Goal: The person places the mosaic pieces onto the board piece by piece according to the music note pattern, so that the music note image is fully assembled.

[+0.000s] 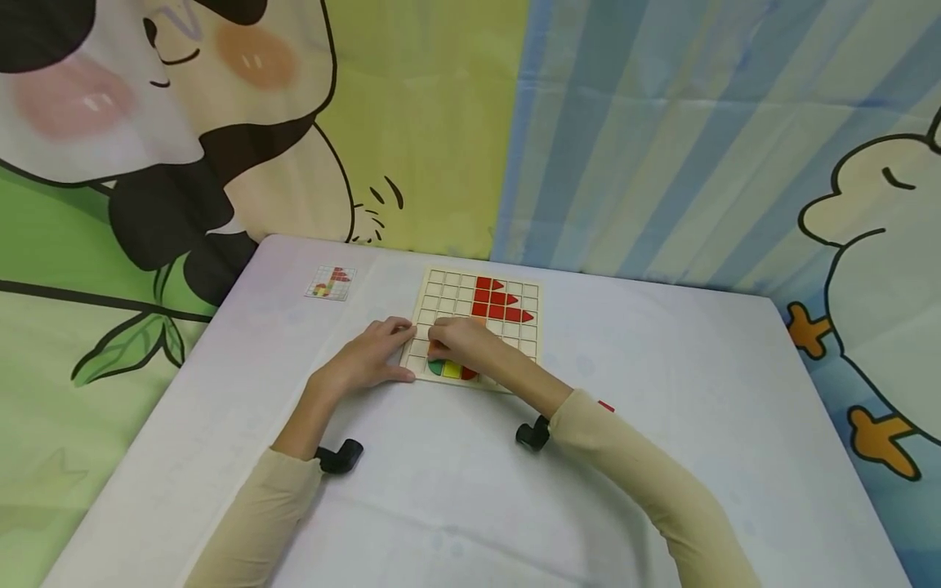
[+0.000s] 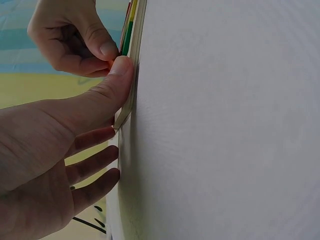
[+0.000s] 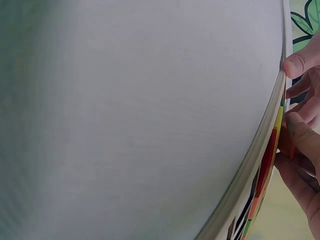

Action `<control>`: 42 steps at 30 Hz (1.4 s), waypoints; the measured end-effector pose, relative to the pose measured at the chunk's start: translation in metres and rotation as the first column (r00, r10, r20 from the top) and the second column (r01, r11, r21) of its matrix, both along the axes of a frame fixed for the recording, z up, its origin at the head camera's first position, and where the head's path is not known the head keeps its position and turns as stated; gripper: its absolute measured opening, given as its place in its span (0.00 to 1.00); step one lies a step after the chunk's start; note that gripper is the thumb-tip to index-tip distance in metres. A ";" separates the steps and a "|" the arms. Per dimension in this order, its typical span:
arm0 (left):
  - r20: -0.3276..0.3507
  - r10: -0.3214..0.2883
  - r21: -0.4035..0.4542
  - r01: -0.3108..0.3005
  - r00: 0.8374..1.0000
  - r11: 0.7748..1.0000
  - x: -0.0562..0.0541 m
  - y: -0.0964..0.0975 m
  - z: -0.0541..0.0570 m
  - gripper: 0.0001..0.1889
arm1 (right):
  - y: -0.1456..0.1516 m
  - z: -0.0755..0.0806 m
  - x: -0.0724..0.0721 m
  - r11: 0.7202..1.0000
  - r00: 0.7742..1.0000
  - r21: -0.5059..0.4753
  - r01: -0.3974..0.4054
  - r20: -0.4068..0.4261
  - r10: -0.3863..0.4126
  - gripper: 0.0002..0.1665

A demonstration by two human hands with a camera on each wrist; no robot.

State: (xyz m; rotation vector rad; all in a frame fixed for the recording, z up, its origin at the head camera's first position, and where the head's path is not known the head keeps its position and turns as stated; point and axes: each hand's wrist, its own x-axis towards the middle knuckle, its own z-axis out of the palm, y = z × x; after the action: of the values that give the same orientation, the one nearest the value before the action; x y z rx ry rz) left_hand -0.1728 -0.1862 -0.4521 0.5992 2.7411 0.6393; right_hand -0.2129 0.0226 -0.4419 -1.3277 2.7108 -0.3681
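Observation:
A pale gridded board point(image 1: 441, 302) lies on the table, with red pieces point(image 1: 491, 299) on its upper part. Along its lower edge sit a green piece point(image 1: 435, 367), a yellow piece point(image 1: 452, 370) and a red one. My left hand point(image 1: 367, 355) touches the board's left side; its thumb point(image 2: 120, 67) rests at the edge and the other fingers are extended. Over the lower left of the board, my right hand point(image 1: 463, 339) pinches an orange piece point(image 3: 286, 142) between thumb and fingers. That hand hides part of the grid.
A small card point(image 1: 331, 282) with a coloured grid pattern lies left of the board. A bit of red point(image 1: 606, 406) shows on the table beside the right sleeve. Printed cloth hangs behind the white table point(image 1: 662, 351).

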 end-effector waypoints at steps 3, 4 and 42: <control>0.008 0.002 0.004 -0.002 1.000 1.000 -0.001 0.000 0.000 0.44 | -0.001 0.000 -0.001 1.000 1.000 0.009 -0.009 0.004 0.009 0.10; 0.011 0.006 0.004 -0.006 1.000 1.000 -0.001 0.000 -0.001 0.45 | -0.002 0.000 -0.002 1.000 1.000 0.010 -0.012 0.006 0.012 0.10; 0.016 0.018 -0.013 -0.017 1.000 1.000 -0.001 0.003 -0.001 0.45 | 0.102 0.018 0.034 0.989 0.999 -0.137 0.052 0.007 -0.052 0.06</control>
State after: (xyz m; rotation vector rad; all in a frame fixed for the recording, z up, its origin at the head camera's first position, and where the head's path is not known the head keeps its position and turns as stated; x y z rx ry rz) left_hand -0.1738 -0.1836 -0.4528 0.5652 2.7362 0.6267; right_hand -0.1789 0.1244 -0.4238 -1.2880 2.7661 -0.5707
